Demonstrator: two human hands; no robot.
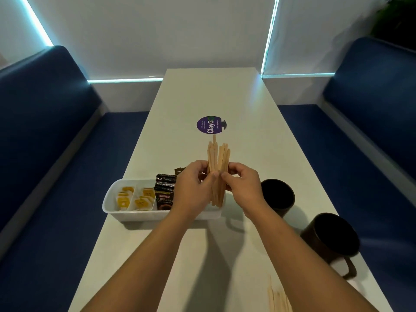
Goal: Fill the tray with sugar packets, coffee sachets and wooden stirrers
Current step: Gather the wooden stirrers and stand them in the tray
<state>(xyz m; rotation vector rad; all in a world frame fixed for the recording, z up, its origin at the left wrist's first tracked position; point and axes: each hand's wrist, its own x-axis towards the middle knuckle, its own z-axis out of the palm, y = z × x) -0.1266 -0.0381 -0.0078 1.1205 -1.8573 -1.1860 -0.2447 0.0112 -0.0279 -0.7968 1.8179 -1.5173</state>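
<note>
A white divided tray [117, 212] stands on the table. Its two left compartments hold yellow sugar packets [135, 198]. Dark coffee sachets [164, 190] stand upright in the middle compartment. A bundle of wooden stirrers [218, 156] stands upright over the tray's right end, its lower ends down inside the tray. My left hand [193, 188] and my right hand [242, 182] pinch the bundle from either side. More stirrers [278, 299] lie on the table near the bottom edge.
Two dark mugs stand right of the tray, one [278, 195] close to my right wrist, one [333, 239] nearer the table's right edge. A purple round sticker [210, 124] marks the white table [213, 93]. Blue benches flank both sides.
</note>
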